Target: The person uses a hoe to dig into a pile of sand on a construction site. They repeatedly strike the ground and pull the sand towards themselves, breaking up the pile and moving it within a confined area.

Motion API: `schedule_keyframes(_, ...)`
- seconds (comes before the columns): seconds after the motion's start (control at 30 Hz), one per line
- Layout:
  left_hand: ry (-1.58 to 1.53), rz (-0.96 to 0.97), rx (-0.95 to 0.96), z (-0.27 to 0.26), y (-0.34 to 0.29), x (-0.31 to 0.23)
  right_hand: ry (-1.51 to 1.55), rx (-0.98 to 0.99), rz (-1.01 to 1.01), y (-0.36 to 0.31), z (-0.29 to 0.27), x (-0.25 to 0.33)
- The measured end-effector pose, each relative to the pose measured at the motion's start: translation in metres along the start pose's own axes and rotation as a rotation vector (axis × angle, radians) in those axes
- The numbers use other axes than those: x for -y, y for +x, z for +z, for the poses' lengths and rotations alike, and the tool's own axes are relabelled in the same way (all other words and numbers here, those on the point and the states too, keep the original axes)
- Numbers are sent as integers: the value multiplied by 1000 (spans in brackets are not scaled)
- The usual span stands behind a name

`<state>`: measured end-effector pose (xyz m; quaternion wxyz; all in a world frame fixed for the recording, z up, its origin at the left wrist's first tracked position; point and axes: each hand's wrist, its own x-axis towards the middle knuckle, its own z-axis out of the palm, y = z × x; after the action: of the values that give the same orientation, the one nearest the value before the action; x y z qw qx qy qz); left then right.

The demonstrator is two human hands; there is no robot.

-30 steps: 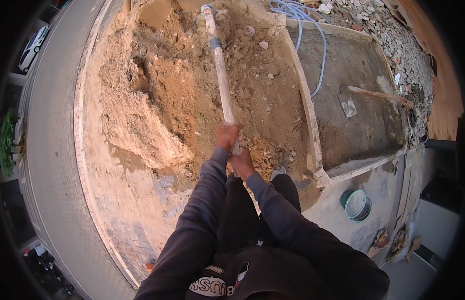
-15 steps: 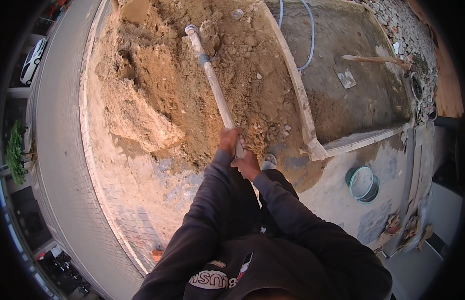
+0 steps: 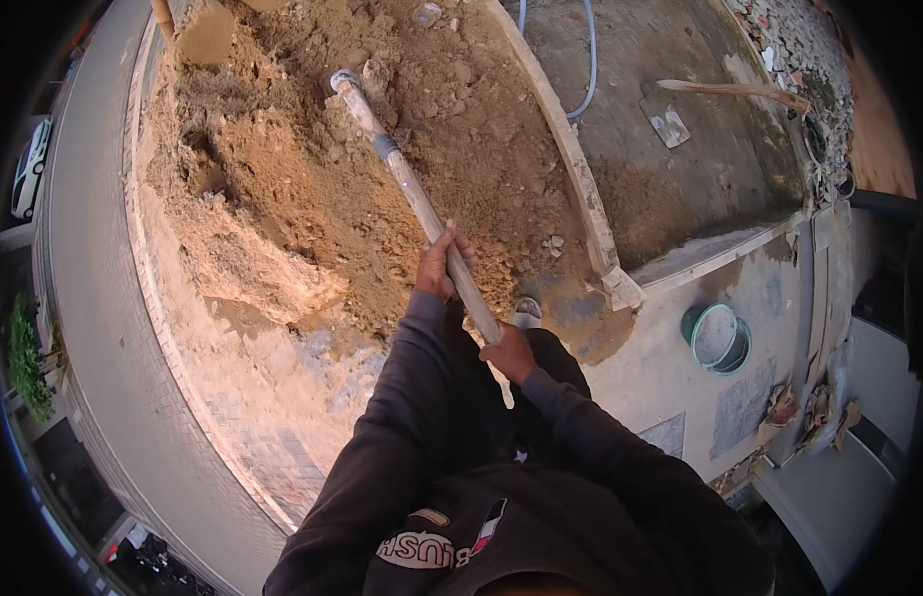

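Note:
A long wooden handle [image 3: 418, 197] with a grey wrapped band slants up and left over a heap of brown sandy soil [image 3: 283, 169]. Its far end carries a metal collar like that of a hoe, and the blade is hidden, apparently down in the soil. My left hand [image 3: 437, 262] is wrapped round the lower part of the handle. Nearer to me, my right hand [image 3: 508, 354] grips the butt end, in front of my body. One of my feet [image 3: 527, 312] shows just beyond the right hand.
Right of the soil, a low raised border [image 3: 580, 179] edges a wet grey bed with a blue hose [image 3: 591, 60] and another wooden-handled tool [image 3: 734, 89]. A green bucket [image 3: 692, 328] stands on the paving at right. Rubble lies far right; a road [image 3: 94, 248] runs along the left.
My hands have spread apart on the handle: the left is farther up it, the right stays at the butt, now lower. The handle slants more to the left, and the view has shifted slightly.

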<state>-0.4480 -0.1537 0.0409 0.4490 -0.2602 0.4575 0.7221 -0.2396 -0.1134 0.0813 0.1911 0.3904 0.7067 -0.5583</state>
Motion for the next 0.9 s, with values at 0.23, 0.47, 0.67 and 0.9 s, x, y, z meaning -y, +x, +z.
schedule_keyframes(0.23,83,67,-8,-27,75,-76,-51,-117,75,2,54,4)
schedule_keyframes(0.47,84,132,-124,-16,40,-80,-22,-240,-61,-12,81,11)
schedule_keyframes(0.67,59,372,-179,13,-14,-183,-11,-124,-184,25,54,77)
schedule_keyframes(0.9,109,715,-250,47,-46,-331,-73,22,-419,90,8,206)
